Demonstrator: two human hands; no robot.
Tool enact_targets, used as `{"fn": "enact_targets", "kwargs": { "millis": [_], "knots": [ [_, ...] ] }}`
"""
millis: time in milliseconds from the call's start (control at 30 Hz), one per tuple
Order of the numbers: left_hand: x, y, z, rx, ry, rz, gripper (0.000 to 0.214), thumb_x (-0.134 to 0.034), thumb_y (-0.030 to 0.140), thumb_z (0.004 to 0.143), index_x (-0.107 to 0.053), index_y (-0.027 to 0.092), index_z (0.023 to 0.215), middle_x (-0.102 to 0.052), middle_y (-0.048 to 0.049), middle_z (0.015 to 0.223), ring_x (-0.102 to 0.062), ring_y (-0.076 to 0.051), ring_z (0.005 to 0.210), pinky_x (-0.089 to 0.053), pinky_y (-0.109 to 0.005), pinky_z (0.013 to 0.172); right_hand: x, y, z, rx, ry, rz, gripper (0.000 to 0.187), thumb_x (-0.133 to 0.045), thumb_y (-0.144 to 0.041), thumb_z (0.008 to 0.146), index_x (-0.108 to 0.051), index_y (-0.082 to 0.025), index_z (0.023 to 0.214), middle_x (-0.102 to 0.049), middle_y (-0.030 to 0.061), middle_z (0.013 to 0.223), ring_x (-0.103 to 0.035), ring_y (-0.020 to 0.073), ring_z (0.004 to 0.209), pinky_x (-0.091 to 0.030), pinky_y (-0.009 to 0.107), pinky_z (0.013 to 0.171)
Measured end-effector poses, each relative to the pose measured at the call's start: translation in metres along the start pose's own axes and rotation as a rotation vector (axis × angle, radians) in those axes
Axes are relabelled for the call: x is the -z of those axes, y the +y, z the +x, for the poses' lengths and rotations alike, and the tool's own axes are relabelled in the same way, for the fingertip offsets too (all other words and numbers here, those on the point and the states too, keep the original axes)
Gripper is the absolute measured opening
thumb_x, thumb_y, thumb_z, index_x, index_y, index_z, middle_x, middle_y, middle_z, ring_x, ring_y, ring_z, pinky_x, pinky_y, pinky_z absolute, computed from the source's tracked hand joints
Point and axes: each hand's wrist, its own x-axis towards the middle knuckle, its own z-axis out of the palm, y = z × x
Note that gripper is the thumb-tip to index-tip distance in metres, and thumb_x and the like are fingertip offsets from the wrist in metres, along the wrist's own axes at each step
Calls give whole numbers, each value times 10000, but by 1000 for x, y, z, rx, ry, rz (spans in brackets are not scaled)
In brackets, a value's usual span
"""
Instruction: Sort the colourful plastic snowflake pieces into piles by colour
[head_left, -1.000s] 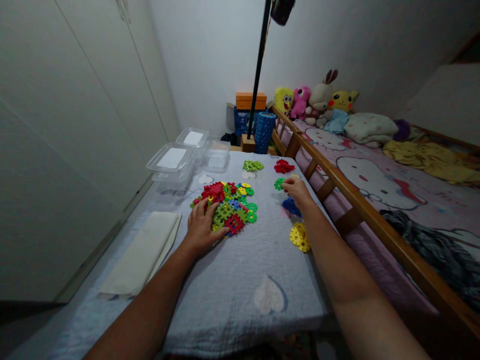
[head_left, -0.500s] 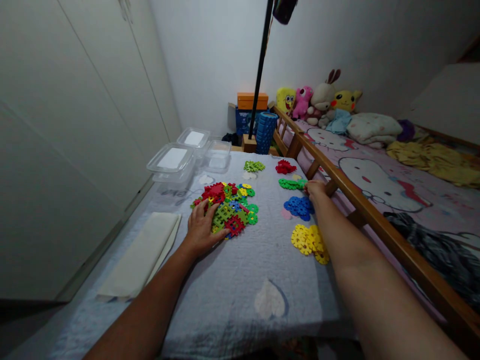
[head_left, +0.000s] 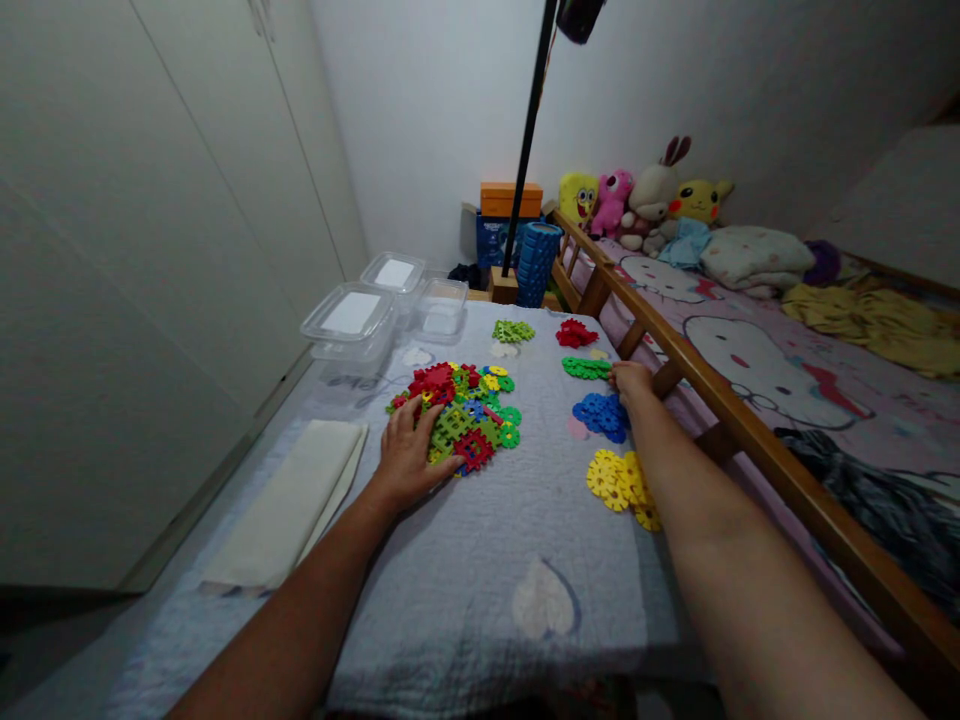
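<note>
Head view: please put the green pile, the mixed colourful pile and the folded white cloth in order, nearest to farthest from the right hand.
1. Green pile: right side, at the right hand.
2. Mixed colourful pile: centre, partly under the left hand.
3. Folded white cloth: far left edge.

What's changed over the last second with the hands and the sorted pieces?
The right hand slid right, off the green pieces to their right end, uncovering them and the blue pieces. Whether it let one go is unclear. The left hand stayed flat on the mixed pile.
</note>
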Motion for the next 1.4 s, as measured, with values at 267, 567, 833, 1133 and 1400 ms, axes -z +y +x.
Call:
{"fn": "enact_targets", "kwargs": {
  "millis": [267, 567, 833, 1133, 1400],
  "knots": [
    [1, 1, 1, -7, 8, -2, 824, -732, 578, 767, -494, 229, 1475, -315, -172, 1596, -301, -417, 1485, -273, -603, 1220, -1, -17, -51, 185, -169, 43, 209, -619, -120, 668, -691, -150, 861, -612, -30, 647, -539, 97, 555, -411, 176, 496],
    [0, 3, 1, 8, 29, 10, 818, -729, 576, 768, -495, 218, 1465, -325, -179, 1592, -316, -421, 1474, -298, -597, 1203, -25, 1, -166, 714, -753, -461, 227, -675, -149, 781, -757, -170, 992, -737, 66, 1016, -657, 190, 935, -490, 307, 894],
    [2, 4, 2, 34, 67, 15, 813, -732, 566, 764, -477, 255, 1471, -353, -157, 1582, -331, -403, 1472, -293, -595, 1207, -32, 24, -193, 922, -759, -654, 371, -745, -232, 800, -699, -179, 1165, -643, 108, 1222, -548, 241, 1167, -391, 365, 1039],
    [3, 6, 1, 19, 71, -5, 845, -729, 544, 775, -431, 229, 1501, -357, -173, 1577, -330, -399, 1475, -288, -581, 1217, -30, 28, -188, 848, -720, -513, 230, -718, -162, 815, -717, -180, 1043, -654, 75, 1085, -576, 215, 1073, -429, 337, 991],
    [1, 3, 2, 16, 63, -9, 845, -757, 544, 756, -449, 246, 1484, -362, -166, 1579, -343, -400, 1469, -298, -583, 1212, -33, 32, -187, 762, -630, -407, 264, -662, -141, 825, -739, -184, 1074, -603, 61, 1019, -596, 188, 963, -474, 304, 913]
  ]
}}
